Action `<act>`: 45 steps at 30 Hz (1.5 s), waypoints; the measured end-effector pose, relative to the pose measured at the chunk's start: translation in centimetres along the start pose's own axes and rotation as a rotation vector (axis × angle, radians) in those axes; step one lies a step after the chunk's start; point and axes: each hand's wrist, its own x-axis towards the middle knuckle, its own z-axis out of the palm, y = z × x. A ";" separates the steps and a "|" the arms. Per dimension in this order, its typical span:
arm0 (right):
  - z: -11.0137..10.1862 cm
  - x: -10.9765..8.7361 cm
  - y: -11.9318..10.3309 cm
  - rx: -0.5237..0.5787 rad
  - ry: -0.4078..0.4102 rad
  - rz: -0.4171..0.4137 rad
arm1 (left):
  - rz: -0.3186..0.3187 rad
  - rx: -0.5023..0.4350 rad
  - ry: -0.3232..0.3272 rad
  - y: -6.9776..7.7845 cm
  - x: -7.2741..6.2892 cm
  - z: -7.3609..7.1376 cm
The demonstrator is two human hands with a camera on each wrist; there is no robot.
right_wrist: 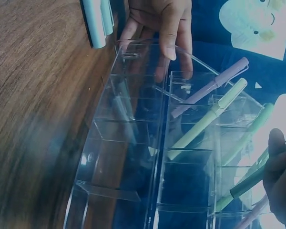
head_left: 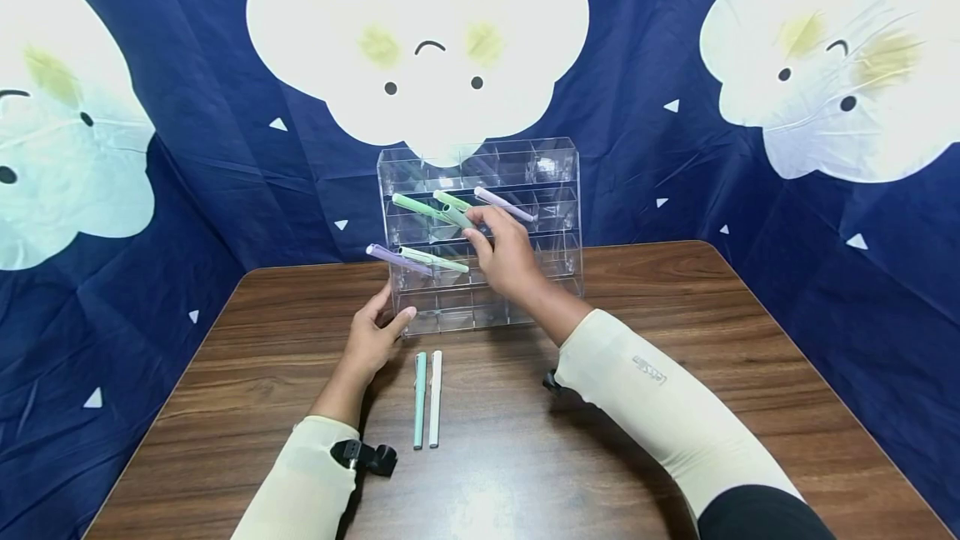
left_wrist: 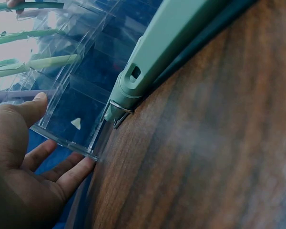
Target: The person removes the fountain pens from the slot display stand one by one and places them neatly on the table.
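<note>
A clear acrylic pen rack [head_left: 555, 163] with tiered compartments stands upright on the table. My left hand [head_left: 372, 336] holds its lower left side, thumb in front and fingers behind. Between thumb and fingers, my right hand [head_left: 510, 252] pinches a grey-green pen [head_left: 458, 216] at the rack's upper middle. Near that pen lie a green pen [head_left: 415, 206], a light green pen [head_left: 448, 198] and a lavender pen [head_left: 506, 204], slanted in one tier. A purple pen [head_left: 396, 258] and a pale green pen [head_left: 433, 259] rest in a lower tier, at left.
A mint pen [head_left: 420, 401] and a white pen [head_left: 436, 399] lie side by side on the wooden table [head_left: 750, 357], before the rack. Behind it hangs a dark blue cloth [head_left: 630, 40] with white cloud prints.
</note>
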 end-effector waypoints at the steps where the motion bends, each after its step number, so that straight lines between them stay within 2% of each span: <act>1: -0.1 -0.1 -0.1 -0.002 -0.003 -0.009 | 0.001 0.002 -0.001 0.0 0.0 0.0; 16: -0.8 -2.3 -1.0 -0.072 -0.047 -0.065 | 0.011 0.015 -0.006 0.1 -0.2 0.0; 28: -0.2 -4.1 -0.8 -0.027 -0.097 -0.073 | 0.008 0.011 -0.014 0.0 -0.2 -0.2; 36: -0.1 -5.4 -1.1 -0.014 -0.230 0.087 | 0.002 -0.008 -0.013 0.0 0.0 0.0; 39: 0.0 -5.9 -1.1 0.031 -0.272 0.145 | -0.003 0.005 -0.009 0.1 -0.1 -0.2; 45: 0.2 -6.8 -0.9 0.124 -0.315 0.195 | -0.006 0.012 -0.011 0.3 -0.2 -0.3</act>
